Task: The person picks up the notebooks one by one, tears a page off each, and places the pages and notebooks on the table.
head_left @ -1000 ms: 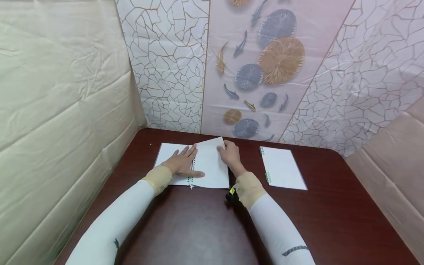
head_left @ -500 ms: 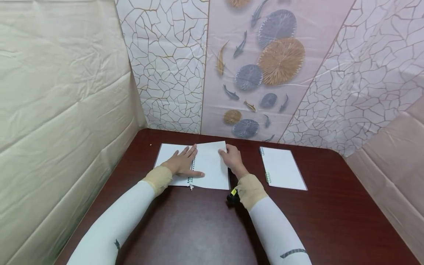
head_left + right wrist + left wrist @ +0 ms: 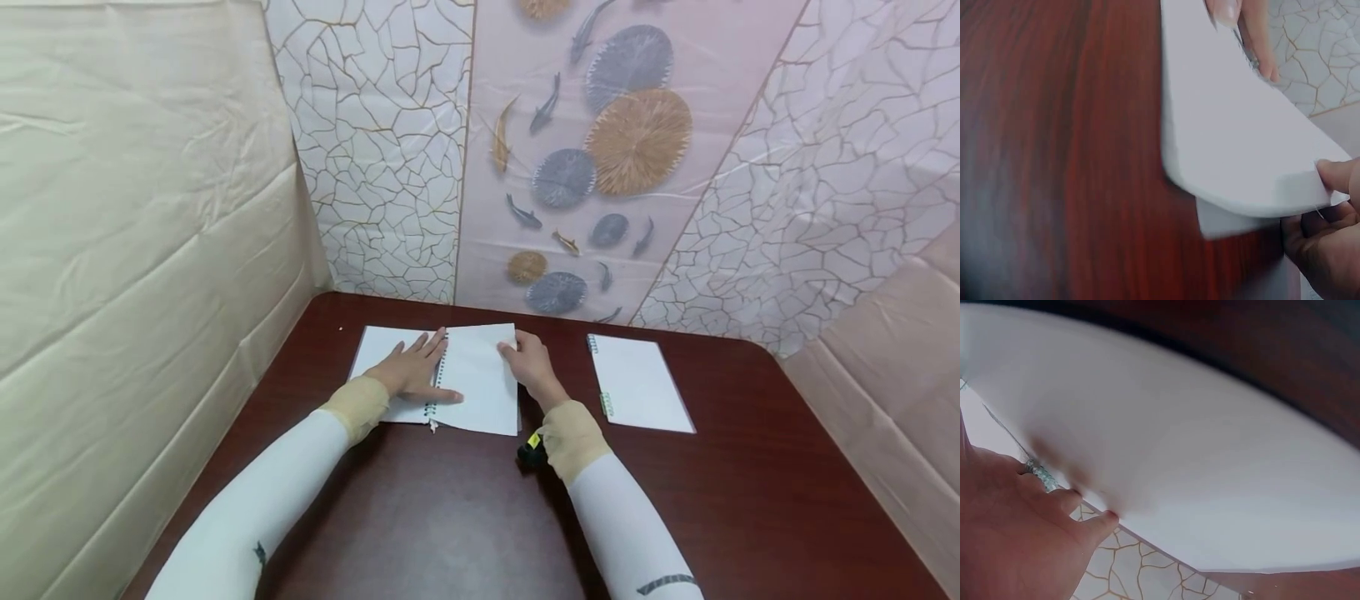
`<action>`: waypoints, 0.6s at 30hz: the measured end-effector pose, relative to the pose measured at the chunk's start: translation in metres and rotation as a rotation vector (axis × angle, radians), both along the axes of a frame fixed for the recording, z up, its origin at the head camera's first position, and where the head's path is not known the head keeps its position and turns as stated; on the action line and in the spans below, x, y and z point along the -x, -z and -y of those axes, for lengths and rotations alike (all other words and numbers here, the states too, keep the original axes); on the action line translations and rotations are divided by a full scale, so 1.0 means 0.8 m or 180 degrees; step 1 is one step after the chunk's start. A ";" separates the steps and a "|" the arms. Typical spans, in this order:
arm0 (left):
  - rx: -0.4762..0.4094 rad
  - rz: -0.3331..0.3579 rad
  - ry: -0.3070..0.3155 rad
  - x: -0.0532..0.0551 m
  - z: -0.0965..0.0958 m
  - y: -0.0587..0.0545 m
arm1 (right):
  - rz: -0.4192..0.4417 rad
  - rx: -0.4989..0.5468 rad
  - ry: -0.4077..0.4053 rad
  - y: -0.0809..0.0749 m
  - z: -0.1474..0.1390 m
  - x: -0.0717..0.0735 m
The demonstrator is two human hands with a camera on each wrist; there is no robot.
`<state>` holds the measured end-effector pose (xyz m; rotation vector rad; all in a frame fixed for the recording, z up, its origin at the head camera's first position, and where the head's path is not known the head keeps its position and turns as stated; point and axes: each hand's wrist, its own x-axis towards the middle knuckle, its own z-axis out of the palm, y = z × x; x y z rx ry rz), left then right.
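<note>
An open spiral notebook (image 3: 375, 348) with white pages lies toward the back of the table. My left hand (image 3: 408, 371) presses flat on it with fingers spread, across the binding (image 3: 441, 367); in the left wrist view its fingertips reach the far edge. My right hand (image 3: 531, 364) pinches the outer edge of the right-hand page (image 3: 480, 379), thumb on top and fingers beneath. In the right wrist view that page (image 3: 1235, 137) bows up at its near corner, with another sheet (image 3: 1229, 222) showing below it.
A second white notepad (image 3: 643, 382) with blue and green rings lies at the right. A small black object with a yellow label (image 3: 531, 454) is at my right wrist. A torn scrap (image 3: 433, 426) sits below the binding. Patterned wall covering (image 3: 382, 167) rises behind the table (image 3: 465, 517).
My right hand has brought the page's outer edge slightly right and down toward me, so the page lies flatter. My left hand has stayed in place.
</note>
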<state>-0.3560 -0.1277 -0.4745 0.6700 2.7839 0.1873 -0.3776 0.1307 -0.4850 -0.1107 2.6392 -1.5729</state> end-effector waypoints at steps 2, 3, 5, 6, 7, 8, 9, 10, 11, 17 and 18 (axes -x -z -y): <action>-0.0046 -0.0014 0.0007 0.002 0.000 0.006 | 0.0009 0.0046 0.0013 0.001 -0.002 -0.002; -0.0047 -0.0025 0.0008 0.002 0.000 0.006 | 0.0002 0.0062 0.0036 0.002 -0.003 -0.003; -0.0047 -0.0062 0.0009 0.001 0.000 0.007 | -0.0019 0.0111 0.0078 0.003 0.000 -0.006; -0.0067 -0.0058 0.0007 0.001 -0.001 0.007 | -0.0020 0.0144 0.0094 0.003 0.002 -0.008; -0.0042 -0.0072 0.0011 0.000 -0.001 0.007 | -0.0016 0.0187 0.0116 0.003 0.005 -0.010; 0.0015 -0.0080 0.0007 -0.002 -0.002 0.002 | -0.0012 0.0225 0.0154 0.002 0.008 -0.013; 0.0031 -0.0095 0.0011 -0.002 -0.002 0.003 | -0.0007 0.0263 0.0196 0.001 0.011 -0.016; 0.0031 -0.0090 0.0013 -0.002 -0.003 0.004 | -0.0007 0.0290 0.0231 0.000 0.013 -0.019; 0.0041 -0.0098 0.0014 -0.001 -0.003 0.005 | -0.0014 0.0277 0.0268 -0.001 0.015 -0.023; 0.0094 -0.0168 0.0018 -0.001 -0.003 0.006 | -0.0140 -0.0258 0.0206 -0.006 0.014 -0.043; 0.0100 -0.0176 0.0019 -0.001 -0.003 0.006 | -0.0125 -0.0327 0.0165 -0.006 0.013 -0.047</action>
